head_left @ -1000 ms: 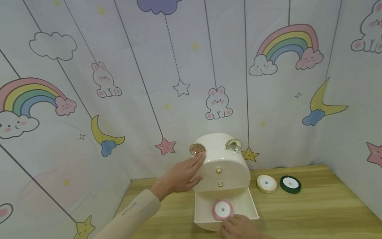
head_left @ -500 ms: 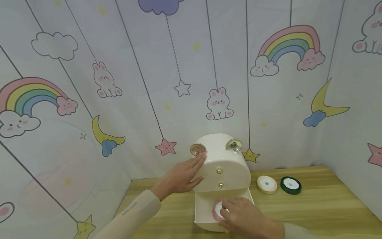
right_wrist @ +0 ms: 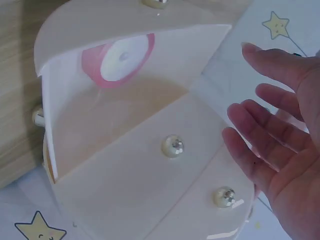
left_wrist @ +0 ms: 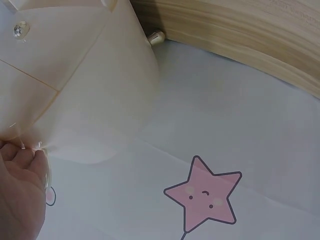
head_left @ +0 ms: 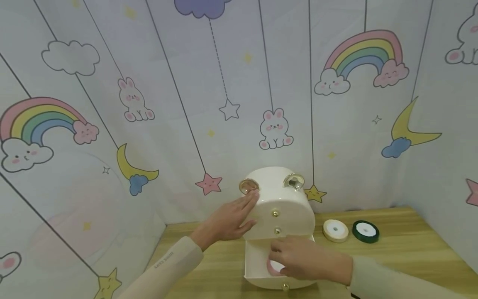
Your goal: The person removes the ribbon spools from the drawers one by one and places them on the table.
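Observation:
A glossy cream storage box with two gold ear-shaped pieces on top stands on the table, its bottom drawer pulled out. In that drawer lies a pink ribbon spool with a white centre, partly covered by my right hand in the head view. My left hand rests on the box's top left, fingertips by the left gold ear. My right hand hovers above the drawer, holding nothing; the right wrist view shows its fingers loosely bent and apart from the spool.
A cream ribbon spool and a dark green ribbon spool lie on the wooden table, right of the box. Behind and at both sides hangs a printed cloth. Gold knobs stick out from the drawer fronts.
My right hand has left the open drawer's front edge and moved forward over the drawer, uncovering its front knob. The left hand, drawer and pink spool stay in place.

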### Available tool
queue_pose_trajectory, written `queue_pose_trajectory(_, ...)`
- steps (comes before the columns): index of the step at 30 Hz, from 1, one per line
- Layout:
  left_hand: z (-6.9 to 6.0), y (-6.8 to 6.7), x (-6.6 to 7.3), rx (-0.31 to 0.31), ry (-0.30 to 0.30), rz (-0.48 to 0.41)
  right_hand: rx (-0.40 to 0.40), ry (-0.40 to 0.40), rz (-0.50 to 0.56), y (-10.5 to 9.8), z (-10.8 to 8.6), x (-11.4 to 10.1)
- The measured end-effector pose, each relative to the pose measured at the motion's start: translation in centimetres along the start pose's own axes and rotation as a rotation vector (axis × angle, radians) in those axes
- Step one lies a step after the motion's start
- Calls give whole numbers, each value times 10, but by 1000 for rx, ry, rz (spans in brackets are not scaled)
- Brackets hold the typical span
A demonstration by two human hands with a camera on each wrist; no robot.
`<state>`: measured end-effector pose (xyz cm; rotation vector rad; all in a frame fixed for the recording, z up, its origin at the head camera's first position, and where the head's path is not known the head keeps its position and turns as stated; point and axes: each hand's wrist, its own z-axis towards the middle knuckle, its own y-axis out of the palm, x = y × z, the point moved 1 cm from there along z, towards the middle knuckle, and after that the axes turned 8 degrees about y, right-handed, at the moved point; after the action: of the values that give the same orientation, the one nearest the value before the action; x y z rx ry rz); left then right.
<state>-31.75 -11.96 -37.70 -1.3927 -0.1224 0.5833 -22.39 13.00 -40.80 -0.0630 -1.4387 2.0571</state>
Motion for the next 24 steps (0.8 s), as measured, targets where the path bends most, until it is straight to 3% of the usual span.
queue_pose_trajectory(6, 1, 0, -1, 11, 12, 25, -256, 40, 90, 11, 9, 11)
queue_pose_trajectory(15, 0, 0, 0, 17, 38, 46, -402, 62, 206, 33, 17, 21)
queue_pose_trajectory(19, 1, -3, -1, -3, 26, 17, -465, 86, 232, 41, 21, 22)
queue_pose_trajectory(24, 1, -7, -2, -53, -8, -53, -490, 85, 254, 50, 26, 22)
